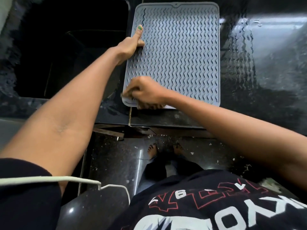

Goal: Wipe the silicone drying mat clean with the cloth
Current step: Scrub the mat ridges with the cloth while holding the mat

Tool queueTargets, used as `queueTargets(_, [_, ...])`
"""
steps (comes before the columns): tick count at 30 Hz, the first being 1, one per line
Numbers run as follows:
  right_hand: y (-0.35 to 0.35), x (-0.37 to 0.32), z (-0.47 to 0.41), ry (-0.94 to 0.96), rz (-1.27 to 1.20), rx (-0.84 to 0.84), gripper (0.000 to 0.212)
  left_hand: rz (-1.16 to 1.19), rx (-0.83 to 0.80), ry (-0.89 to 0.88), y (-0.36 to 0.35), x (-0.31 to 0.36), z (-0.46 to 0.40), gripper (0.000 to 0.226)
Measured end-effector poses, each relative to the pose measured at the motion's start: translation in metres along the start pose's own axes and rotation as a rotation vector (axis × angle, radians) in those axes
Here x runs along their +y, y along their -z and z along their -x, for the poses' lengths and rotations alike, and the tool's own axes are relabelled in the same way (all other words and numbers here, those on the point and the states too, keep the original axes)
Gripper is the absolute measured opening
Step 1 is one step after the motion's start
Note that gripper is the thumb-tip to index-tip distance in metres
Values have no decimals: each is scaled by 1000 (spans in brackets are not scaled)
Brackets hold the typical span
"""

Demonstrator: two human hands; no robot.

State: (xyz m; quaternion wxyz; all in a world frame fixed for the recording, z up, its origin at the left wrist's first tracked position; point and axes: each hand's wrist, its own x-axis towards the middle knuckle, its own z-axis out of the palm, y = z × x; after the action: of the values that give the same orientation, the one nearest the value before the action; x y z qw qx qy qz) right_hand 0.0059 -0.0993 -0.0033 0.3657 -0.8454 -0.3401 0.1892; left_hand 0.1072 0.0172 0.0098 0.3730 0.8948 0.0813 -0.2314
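A grey silicone drying mat (179,52) with wavy ridges lies flat on the black counter. My left hand (132,45) grips its left edge, thumb pressed on top and pointing away. My right hand (144,92) is closed on a brownish cloth (149,106) and presses it on the mat's near left corner. Most of the cloth is hidden under my fingers; a frayed edge shows below the hand.
A dark sink basin (74,52) opens directly left of the mat. The wet, glossy black counter (262,63) stretches to the right. The counter's front edge (166,126) runs just below the mat, with the floor and my bare feet (152,151) beneath.
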Motion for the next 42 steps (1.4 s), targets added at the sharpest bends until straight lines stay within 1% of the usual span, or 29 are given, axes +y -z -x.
queueTargets(1, [12,9,-4,-46,-13,148,25,25,12,4,-1,-1,-1,81])
queueTargets(2, [22,20,-8,-111,26,281,25,47,19,12,-2,-3,-2,82])
queueTargets(3, [31,33,-12,-195,91,364,26,58,21,15,-4,-5,-3,83])
queueTargets(4, [37,45,-14,-278,158,388,28,66,20,16,-5,-7,-3,83])
queueTargets(5, [41,54,-16,-337,204,366,29,69,20,17,-7,-8,-2,83])
queueTargets(7, [42,61,-20,-354,252,298,29,46,9,18,-10,-8,-3,83])
queueTargets(10, [35,49,-13,-241,266,235,25,-13,-23,13,-12,-9,-1,83])
queueTargets(14, [16,28,27,-98,170,135,21,-19,-31,10,-11,-9,-3,83])
queueTargets(17, [-5,17,56,-74,128,61,19,-32,-59,-4,-12,-10,-3,81])
queueTargets(19, [-7,15,61,-110,53,58,18,-46,-39,1,-16,-9,0,80])
queueTargets(21, [0,15,60,-162,-36,11,20,-71,4,-21,-21,-7,2,77])
queueTargets(22, [5,15,59,-202,-123,-26,22,-76,36,-39,-22,-6,3,74])
queueTargets(24, [18,18,59,-294,-398,-59,22,-76,93,-90,-25,-3,7,63])
queueTargets(26, [30,23,59,-358,-659,42,25,-55,133,-139,-26,1,14,46])
queueTargets(28, [41,29,57,-425,-918,215,32,38,149,-192,-28,5,27,34])
queueTargets(30, [51,33,56,-481,-1156,366,36,162,127,-228,-33,7,46,40])
queueTargets(31, [55,35,57,-492,-1270,399,36,229,95,-219,-37,8,59,44])
queueTargets(33, [64,34,60,-474,-1447,404,35,359,-10,-152,-47,7,83,46])
queueTargets(36, [73,29,60,-446,-1515,441,29,412,-129,-102,-59,8,110,39])
queueTargets(38, [74,23,57,-440,-1511,469,26,446,-121,-118,-69,13,121,32])
queueTargets(42, [77,15,52,-414,-1441,527,27,570,-31,-87,-79,22,128,26])
